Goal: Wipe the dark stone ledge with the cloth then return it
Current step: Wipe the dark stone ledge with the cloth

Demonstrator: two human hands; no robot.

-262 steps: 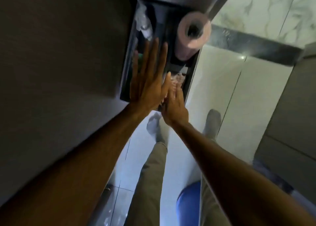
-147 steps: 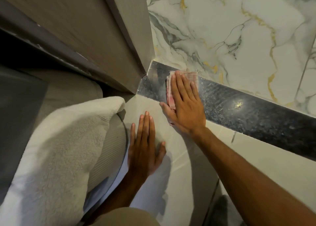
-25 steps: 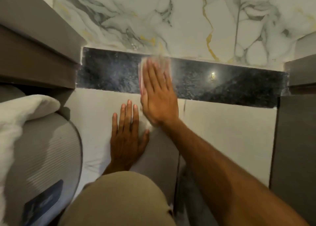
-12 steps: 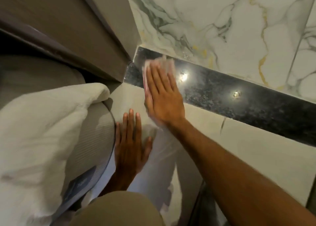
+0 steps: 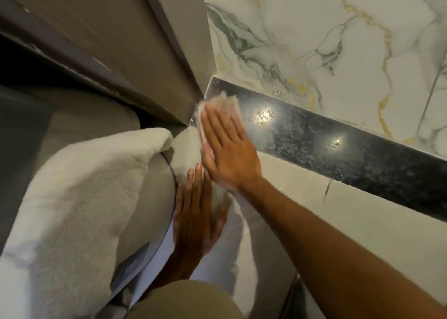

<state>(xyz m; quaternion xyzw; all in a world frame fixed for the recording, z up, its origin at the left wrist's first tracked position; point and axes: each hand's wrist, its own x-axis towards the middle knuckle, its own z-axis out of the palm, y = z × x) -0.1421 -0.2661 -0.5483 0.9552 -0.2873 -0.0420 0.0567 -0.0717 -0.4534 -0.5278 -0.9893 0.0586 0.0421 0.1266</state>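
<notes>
The dark speckled stone ledge (image 5: 338,154) runs as a band from the upper middle down to the right edge, under the marble wall. A pale pinkish cloth (image 5: 223,103) lies at the ledge's left end, by the corner. My right hand (image 5: 227,147) presses flat on the cloth with fingers stretched out, covering most of it. The hand and cloth are blurred. My left hand (image 5: 196,217) rests flat and spread on the light tile face below the ledge, holding nothing.
A brown cabinet panel (image 5: 135,43) meets the ledge's left end. A white towel (image 5: 67,197) drapes over a grey ribbed round object (image 5: 147,205) at the left. White marble with gold veins (image 5: 314,33) rises above the ledge. My knee (image 5: 183,301) is at the bottom.
My right hand has slid the cloth left along the ledge into the corner by the cabinet. The view has swung left with it. My left hand stays flat on the tile.
</notes>
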